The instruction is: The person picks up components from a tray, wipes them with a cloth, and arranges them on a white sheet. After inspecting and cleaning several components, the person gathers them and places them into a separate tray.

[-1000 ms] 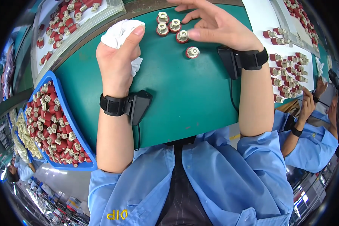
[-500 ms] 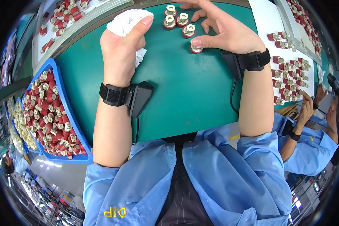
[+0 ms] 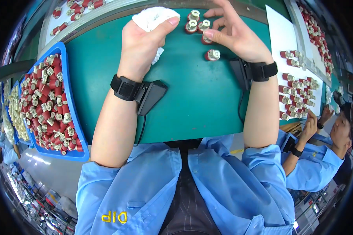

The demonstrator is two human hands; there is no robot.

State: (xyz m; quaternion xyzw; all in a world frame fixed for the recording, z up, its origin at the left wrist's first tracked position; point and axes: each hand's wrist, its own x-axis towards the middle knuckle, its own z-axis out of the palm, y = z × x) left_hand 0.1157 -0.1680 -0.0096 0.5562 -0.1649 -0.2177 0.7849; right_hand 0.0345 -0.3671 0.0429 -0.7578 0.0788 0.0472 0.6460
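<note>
My left hand [image 3: 139,49] is closed round a crumpled white cloth [image 3: 155,18], a loose end of which hangs below the palm. My right hand [image 3: 247,41] has its fingers spread, with the thumb tip over a small red cylindrical part with a pale top [image 3: 206,39]; whether it touches is unclear. Beyond it, several like parts [image 3: 191,26] stand upright in a cluster. Nearer me, a single red part [image 3: 212,55] sits tilted on the green mat [image 3: 184,105]. Black devices are strapped to both my wrists.
On the left, a blue bin [image 3: 72,105] is heaped with red parts. At the right, a white sheet [image 3: 276,35] carries rows of them. A metal rail [image 3: 106,19] borders the far edge. A co-worker's hand [image 3: 310,124] is beside the sheet.
My right thumb has left the nearest part and is now over the one beyond it. The nearest part has tipped over somewhat. The left hand keeps the cloth; the whole view has shifted.
</note>
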